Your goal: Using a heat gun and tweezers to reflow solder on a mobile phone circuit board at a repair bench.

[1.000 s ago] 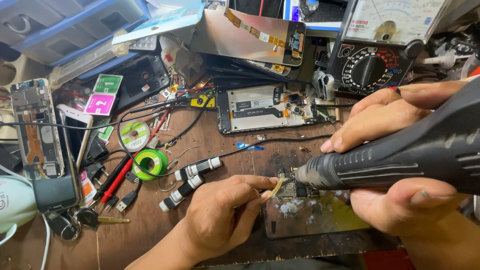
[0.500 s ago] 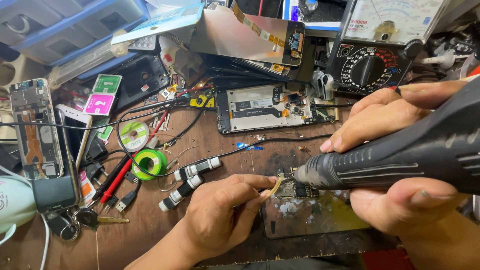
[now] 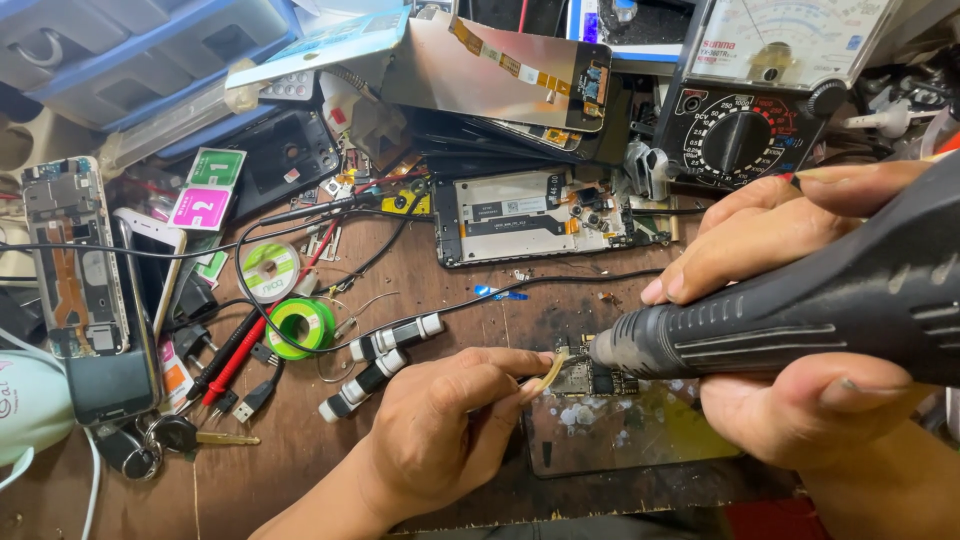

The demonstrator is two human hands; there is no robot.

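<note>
The right hand (image 3: 800, 330) was wrapped around a dark hot-air handpiece (image 3: 790, 315), its nozzle just beside a small circuit board (image 3: 590, 378) lying on a dark mat (image 3: 640, 440) at the near edge of the wooden bench (image 3: 300, 460). The left hand (image 3: 445, 430) pinched yellowish tweezers (image 3: 548, 372) (tip touching the board). An opened phone frame (image 3: 540, 215) lay beyond, well apart.

right hand (image 3: 800, 330): grips rotary tool (image 3: 790, 315) | left hand (image 3: 450, 425): maybe tweezers (image 3: 545, 373)
</note>
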